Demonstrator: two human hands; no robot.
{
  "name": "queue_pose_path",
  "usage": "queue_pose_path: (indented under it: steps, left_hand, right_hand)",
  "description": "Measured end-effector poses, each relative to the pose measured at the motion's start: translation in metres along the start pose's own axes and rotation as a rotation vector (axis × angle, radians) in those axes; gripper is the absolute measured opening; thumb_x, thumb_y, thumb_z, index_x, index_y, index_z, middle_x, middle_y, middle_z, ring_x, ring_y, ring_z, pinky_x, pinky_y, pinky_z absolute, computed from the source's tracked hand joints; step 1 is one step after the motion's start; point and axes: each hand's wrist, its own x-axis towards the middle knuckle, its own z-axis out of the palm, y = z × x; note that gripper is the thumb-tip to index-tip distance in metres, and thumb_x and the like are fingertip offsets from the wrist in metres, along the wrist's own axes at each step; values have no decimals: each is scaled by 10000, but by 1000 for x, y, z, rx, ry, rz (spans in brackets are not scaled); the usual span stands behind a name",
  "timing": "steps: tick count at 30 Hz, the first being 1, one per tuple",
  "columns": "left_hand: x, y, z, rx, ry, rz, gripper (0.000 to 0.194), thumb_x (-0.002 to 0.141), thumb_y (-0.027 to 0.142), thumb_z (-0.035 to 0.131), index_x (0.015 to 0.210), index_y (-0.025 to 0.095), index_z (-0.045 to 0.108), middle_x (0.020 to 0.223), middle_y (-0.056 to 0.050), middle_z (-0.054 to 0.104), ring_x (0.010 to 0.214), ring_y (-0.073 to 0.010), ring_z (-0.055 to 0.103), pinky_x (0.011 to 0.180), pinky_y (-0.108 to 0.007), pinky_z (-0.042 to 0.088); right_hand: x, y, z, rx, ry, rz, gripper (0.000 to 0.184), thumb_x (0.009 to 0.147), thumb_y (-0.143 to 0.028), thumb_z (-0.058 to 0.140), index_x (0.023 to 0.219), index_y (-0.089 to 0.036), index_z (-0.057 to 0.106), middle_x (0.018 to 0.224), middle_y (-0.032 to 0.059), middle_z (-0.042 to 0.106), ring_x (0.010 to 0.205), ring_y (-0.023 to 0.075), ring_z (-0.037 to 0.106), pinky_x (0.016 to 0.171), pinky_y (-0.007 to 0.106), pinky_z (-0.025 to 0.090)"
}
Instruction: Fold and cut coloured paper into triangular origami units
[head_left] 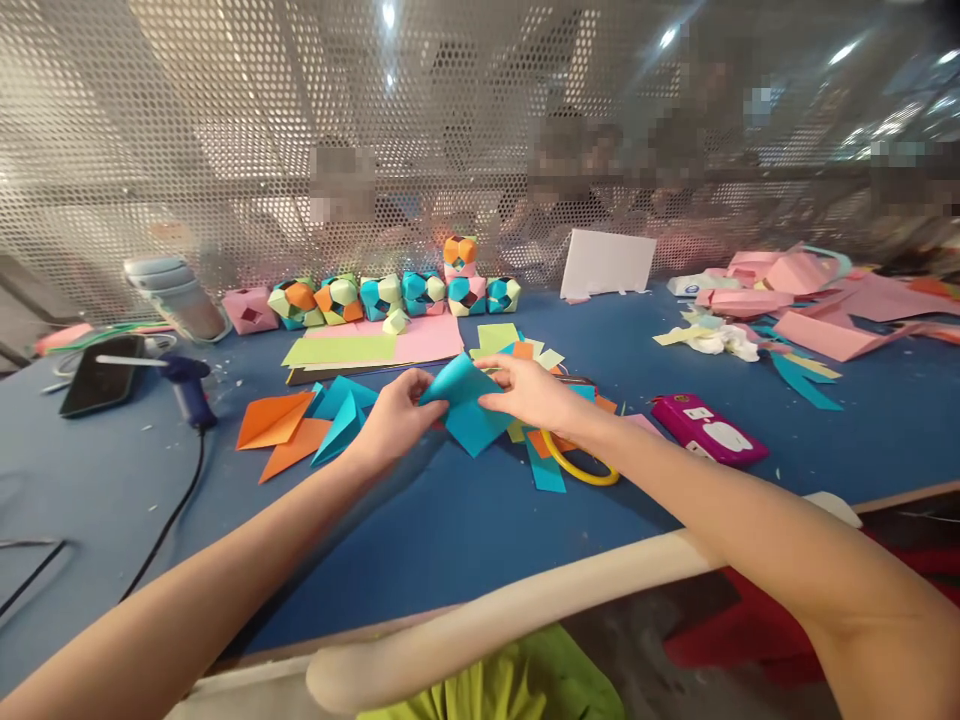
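Observation:
Both of my hands hold one folded teal sheet of paper (469, 408) just above the blue table (450, 520). My left hand (396, 418) pinches its left edge with the fingers closed. My right hand (529, 392) pinches its upper right edge. Folded orange and teal paper pieces (300, 425) lie to the left of my left hand. Under my right wrist sit yellow-handled scissors (577, 465) and several loose paper scraps.
A row of coloured paper cubes (390, 295) lines the back by a perforated metal screen. Green and pink sheets (375, 347) lie in front of it. A blue glue gun (187, 385) and phone (101, 375) sit left; a magenta case (709, 430) and pink paper (810, 300) sit right. People sit behind the screen.

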Motion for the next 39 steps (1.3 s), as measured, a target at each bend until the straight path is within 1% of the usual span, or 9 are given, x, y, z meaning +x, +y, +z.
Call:
queue_pose_path:
  steps: [4, 6, 8, 13, 19, 24, 27, 33, 39]
  left_hand:
    - [-15, 6, -6, -412, -1, -168, 389, 633, 215, 758, 962, 175, 554, 854, -20, 688, 757, -170, 642, 700, -311, 532]
    - [-18, 5, -10, -521, -2, -208, 448, 629, 199, 778, 1029, 162, 581, 894, -37, 703, 772, -159, 653, 726, -301, 531]
    - [-18, 3, -13, -570, -1, -217, 418, 627, 198, 788, 1006, 142, 620, 889, -47, 706, 772, -154, 658, 731, -291, 533]
    - [-19, 0, -12, -559, 89, -195, 228, 637, 175, 770, 816, 123, 639, 768, -37, 699, 687, -126, 644, 703, -264, 539]
    - [-22, 5, -9, -625, 128, -226, 237, 700, 69, 634, 935, 93, 653, 795, -73, 706, 734, -145, 672, 788, -307, 562]
    - [-23, 2, -8, -650, 112, -262, 232, 719, 117, 670, 947, 100, 634, 744, -59, 682, 720, -166, 682, 781, -341, 574]
    - [-23, -1, -5, -609, 94, -261, 142, 742, 160, 702, 852, 112, 625, 701, -37, 662, 657, -143, 664, 718, -303, 578]
    - [-21, -4, -4, -657, 140, -289, 69, 806, 79, 610, 749, 115, 595, 636, -9, 621, 606, -114, 649, 683, -271, 593]
    - [-20, -5, -6, -684, 159, -305, 68, 826, 62, 584, 779, 111, 579, 663, -14, 625, 624, -124, 663, 694, -274, 602]
  right_hand:
    - [-1, 1, 5, 243, -7, 28, 458, 752, -158, 651, 1205, -153, 583, 921, 60, 705, 877, 204, 663, 810, 362, 537]
    - [-3, 2, 6, 286, -23, 20, 436, 751, -155, 650, 1184, -164, 598, 930, 53, 715, 876, 194, 666, 822, 358, 539]
    - [-4, 4, 5, 300, -26, 11, 424, 746, -150, 651, 1168, -174, 608, 969, 54, 724, 884, 189, 670, 829, 356, 543]
    - [-4, 12, 1, 296, 19, 15, 424, 729, -166, 680, 1148, -171, 619, 1063, 84, 723, 968, 207, 672, 906, 396, 519]
    - [-4, 15, -8, 307, 108, 71, 329, 730, -159, 676, 1059, -159, 677, 1109, 113, 713, 1083, 225, 644, 977, 414, 475]
    - [-5, 17, -11, 356, 136, 98, 297, 703, -157, 694, 1000, -152, 705, 1039, 96, 730, 1027, 214, 656, 968, 396, 470]
    - [-5, 16, -11, 401, 98, 112, 258, 722, -166, 674, 976, -139, 710, 981, 77, 733, 932, 177, 658, 916, 350, 482]
    - [-8, 6, -16, 624, 17, 226, 182, 800, -142, 559, 909, -140, 705, 815, 62, 716, 672, 132, 633, 606, 251, 524]
    - [-7, 2, -23, 733, -5, 214, 218, 887, -184, 482, 900, -107, 685, 805, 105, 735, 693, 169, 693, 618, 286, 573]
